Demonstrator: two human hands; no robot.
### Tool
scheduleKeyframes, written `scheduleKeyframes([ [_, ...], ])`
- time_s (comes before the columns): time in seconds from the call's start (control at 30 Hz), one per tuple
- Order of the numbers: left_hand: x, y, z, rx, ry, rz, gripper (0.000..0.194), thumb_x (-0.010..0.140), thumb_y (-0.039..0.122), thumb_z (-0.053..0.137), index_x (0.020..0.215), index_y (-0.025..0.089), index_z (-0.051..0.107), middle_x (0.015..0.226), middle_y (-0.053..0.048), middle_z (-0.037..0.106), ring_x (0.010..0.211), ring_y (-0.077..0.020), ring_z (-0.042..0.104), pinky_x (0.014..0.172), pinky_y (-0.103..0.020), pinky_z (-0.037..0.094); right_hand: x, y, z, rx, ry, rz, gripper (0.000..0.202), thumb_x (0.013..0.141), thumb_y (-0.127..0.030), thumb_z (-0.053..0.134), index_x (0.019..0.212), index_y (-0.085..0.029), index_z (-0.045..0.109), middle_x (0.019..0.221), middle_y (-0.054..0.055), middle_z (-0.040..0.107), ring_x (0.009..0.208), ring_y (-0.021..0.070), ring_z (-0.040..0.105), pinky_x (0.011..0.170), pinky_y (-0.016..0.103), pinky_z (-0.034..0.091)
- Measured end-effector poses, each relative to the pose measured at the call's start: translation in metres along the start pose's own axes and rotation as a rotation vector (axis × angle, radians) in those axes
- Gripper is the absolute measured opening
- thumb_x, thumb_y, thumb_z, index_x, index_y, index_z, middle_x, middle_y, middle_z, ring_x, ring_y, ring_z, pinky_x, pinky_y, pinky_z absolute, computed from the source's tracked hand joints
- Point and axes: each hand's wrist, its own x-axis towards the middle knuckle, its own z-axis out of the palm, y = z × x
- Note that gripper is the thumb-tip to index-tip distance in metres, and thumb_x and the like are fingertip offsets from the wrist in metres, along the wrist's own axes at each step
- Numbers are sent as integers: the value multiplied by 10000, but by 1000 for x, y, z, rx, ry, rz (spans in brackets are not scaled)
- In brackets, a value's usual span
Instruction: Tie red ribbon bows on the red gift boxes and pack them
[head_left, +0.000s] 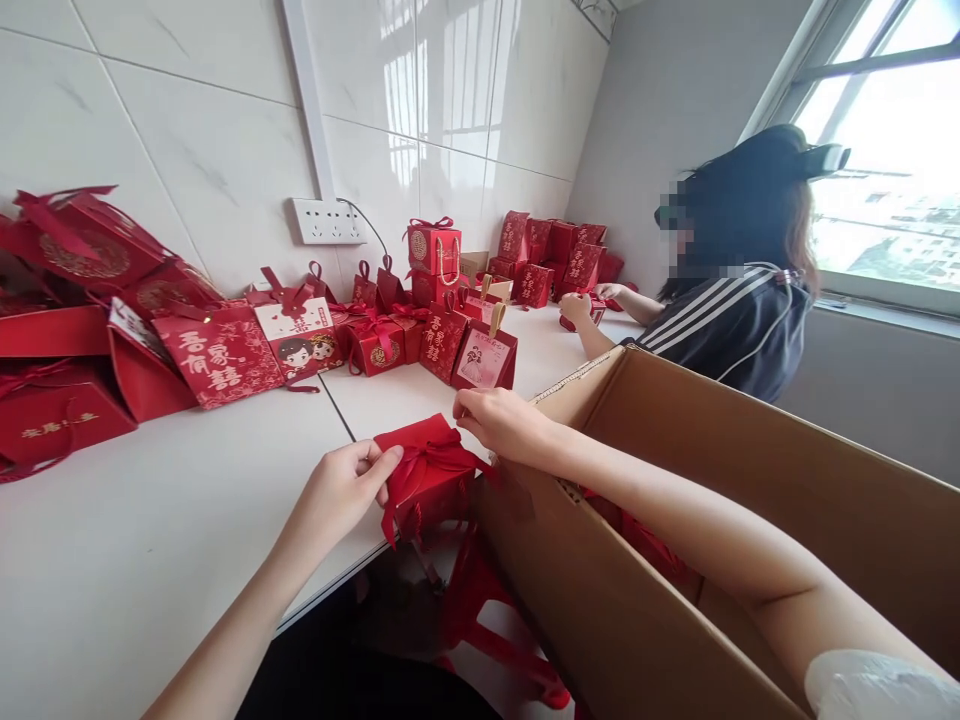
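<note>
A red gift box (439, 490) with a red ribbon bow (431, 458) tied on top sits at the table's front edge. My left hand (352, 475) grips its left side, thumb on the top face and fingers curled beneath. Ribbon tails and a twisted cord handle hang down its front. Just beyond the box's far right corner is my right hand (499, 420), its fingers curled and pinched together. What those fingers hold, if anything, is too small to make out.
A large open cardboard carton (720, 420) stands at the right, with red items inside. Red gift boxes (382, 345) line the wall along the white table (150, 560). A co-worker (735, 300) handles a red box at the far end. A red stool (495, 630) is below.
</note>
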Motion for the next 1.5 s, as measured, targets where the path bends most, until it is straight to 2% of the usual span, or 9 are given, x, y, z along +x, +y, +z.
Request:
scheduleKeyframes([
  [0.1,1,0,0,5,4,8,434,755,564,464,531,192,451,484,33,557,526,-133,516,608,-244,363,-3,3,2,-94,25,-57,131,884,-135,472,936,-149,592,940,69,676,813,155,618,665,238,399],
  [0.23,4,1,3,-16,4,24,435,743,569,468,524,194,454,477,31,549,517,-132,517,598,-242,374,-6,-2,-3,-325,86,-116,177,935,-189,413,938,-132,580,890,92,654,808,180,582,603,263,377],
  [0.37,7,2,5,-49,18,51,429,707,579,487,507,201,447,452,27,534,477,-132,504,558,-244,382,-1,-14,-7,-579,93,-309,294,943,-80,306,892,-106,595,844,125,631,864,219,541,609,302,363],
  [0.47,9,1,4,-47,27,56,445,689,604,494,498,205,456,448,21,539,461,-136,503,539,-248,389,4,-21,-4,-627,111,-417,359,944,-54,252,875,-97,602,821,127,622,860,226,529,602,314,345],
  [0.7,8,2,-1,-59,-10,70,445,658,652,542,587,214,520,493,23,570,513,-155,554,565,-247,444,8,-22,7,-619,175,-532,393,959,-79,229,824,-112,597,756,105,608,813,220,516,590,324,309],
  [1.03,7,7,-2,-56,8,53,495,607,694,555,538,208,490,491,9,580,539,-175,586,563,-256,437,4,-21,7,-633,115,-517,404,950,-65,217,878,-104,612,781,117,605,869,231,519,629,329,323],
  [1.2,6,5,0,-50,7,81,424,675,610,538,553,204,508,489,5,593,512,-166,568,557,-252,429,1,-18,-3,-605,33,-360,308,935,-76,308,938,-92,615,855,134,642,899,242,561,660,326,376],
  [1.3,5,5,-1,-25,10,77,388,709,560,514,558,203,528,507,7,604,510,-152,556,564,-240,420,-2,-11,-9,-556,-34,-236,267,943,-156,367,922,-97,627,858,142,666,869,245,606,660,319,407],
  [1.5,5,4,-3,42,13,34,455,724,576,480,484,197,554,532,-19,630,548,-172,570,606,-254,419,-5,-7,-13,-397,-190,-95,461,978,-378,291,836,-138,658,865,145,692,791,241,661,624,296,413],
])
